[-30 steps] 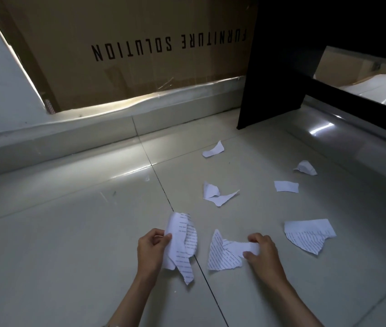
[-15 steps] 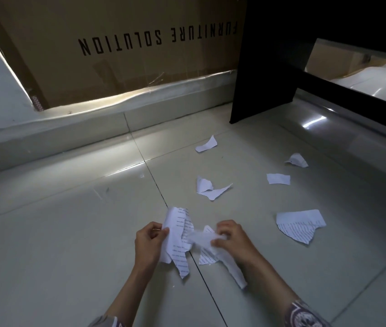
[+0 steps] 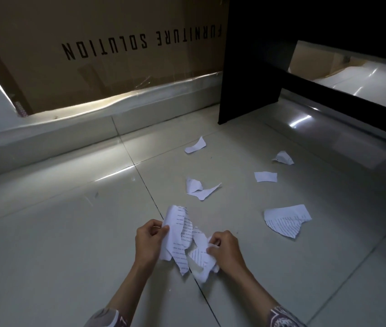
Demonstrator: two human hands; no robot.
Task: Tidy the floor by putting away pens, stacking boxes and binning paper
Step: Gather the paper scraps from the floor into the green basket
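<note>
Glossy tile floor point(image 3: 57, 244), paper scraps point(image 3: 287, 219) scattered; cardboard box point(image 3: 107, 55) against wall.

The printed lines on the torn paper point(image 3: 177, 234) were too small to read. The right hand point(image 3: 225, 250) hid part of its crumpled scrap point(image 3: 201, 257). Both patterned sleeves point(image 3: 284, 318) ran off the near edge, and the cardboard box point(image 3: 93, 55) ran off the far edge.

Left hand point(image 3: 150, 241) pinching a printed paper scrap point(image 3: 178, 234), right hand point(image 3: 225, 247) gripping a crumpled scrap point(image 3: 202, 257) beside it, five torn pieces point(image 3: 286, 219) scattered on pale floor tiles point(image 3: 57, 244), cardboard box point(image 3: 107, 55) behind, black desk panel point(image 3: 253, 67) at right
</note>
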